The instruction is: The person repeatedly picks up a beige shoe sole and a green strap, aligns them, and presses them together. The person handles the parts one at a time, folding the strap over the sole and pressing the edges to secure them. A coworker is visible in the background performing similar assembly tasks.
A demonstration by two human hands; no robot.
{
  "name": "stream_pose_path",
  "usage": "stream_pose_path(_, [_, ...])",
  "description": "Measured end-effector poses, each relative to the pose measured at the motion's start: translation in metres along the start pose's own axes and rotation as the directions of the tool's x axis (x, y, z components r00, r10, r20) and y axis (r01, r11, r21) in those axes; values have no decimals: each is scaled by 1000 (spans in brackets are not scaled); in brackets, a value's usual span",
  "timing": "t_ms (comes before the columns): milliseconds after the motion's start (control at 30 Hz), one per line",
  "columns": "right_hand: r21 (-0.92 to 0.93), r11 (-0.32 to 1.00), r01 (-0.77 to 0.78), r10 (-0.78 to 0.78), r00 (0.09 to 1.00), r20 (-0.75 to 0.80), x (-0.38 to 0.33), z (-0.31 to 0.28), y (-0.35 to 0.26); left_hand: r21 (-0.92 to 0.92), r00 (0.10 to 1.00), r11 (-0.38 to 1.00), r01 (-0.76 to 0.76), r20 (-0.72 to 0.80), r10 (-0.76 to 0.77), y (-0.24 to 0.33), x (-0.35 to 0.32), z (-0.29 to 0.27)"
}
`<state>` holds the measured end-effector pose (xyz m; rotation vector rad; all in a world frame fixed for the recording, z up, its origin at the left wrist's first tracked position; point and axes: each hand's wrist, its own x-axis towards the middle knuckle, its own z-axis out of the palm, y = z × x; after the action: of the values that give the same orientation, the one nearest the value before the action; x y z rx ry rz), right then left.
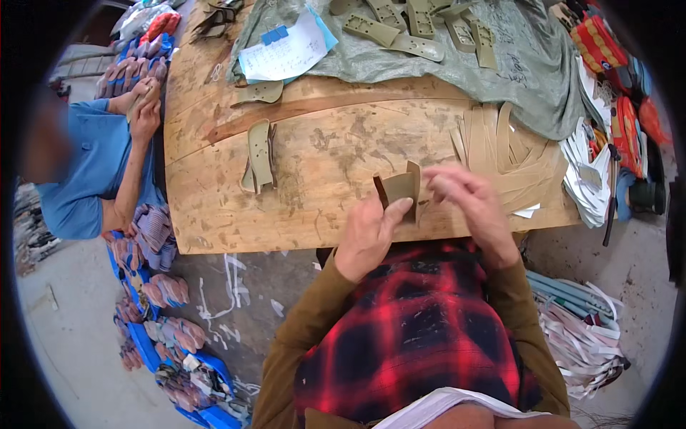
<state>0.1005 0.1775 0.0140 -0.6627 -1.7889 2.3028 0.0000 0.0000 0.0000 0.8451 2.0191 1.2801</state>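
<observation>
My left hand (368, 232) grips a folded olive-tan leather piece (400, 187) near the front edge of the wooden worktable (314, 150), thumb pressed on its face. My right hand (468, 200) hovers just right of that piece, fingers bent and blurred, touching or almost touching its right edge. A fan of tan leather strips (500, 154) lies right behind my right hand. A small stack of olive shaped pieces (261, 154) rests on the table to the left.
A green cloth (443, 57) at the back carries several olive cut pieces and a white paper sheet (282, 51). White cut pieces (589, 179) pile up at the right edge. Another person in a blue shirt (86, 171) sits at left beside blue trays of shoe parts (157, 293).
</observation>
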Motion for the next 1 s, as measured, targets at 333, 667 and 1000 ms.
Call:
stream_pose_path(333, [83,990,-113,110,993,39,1,13,11,-279,964,953,114,264,-38,9,-14,2])
stream_pose_path(667, [-713,684,152,-456,853,-256,-14,-81,-19,354,851,902,248,-524,-28,-68,-26,-133])
stream_pose_path(1000, [-939,284,194,-478,878,37,-30,-94,1,598,794,799,-71,-451,408,-31,-3,-93])
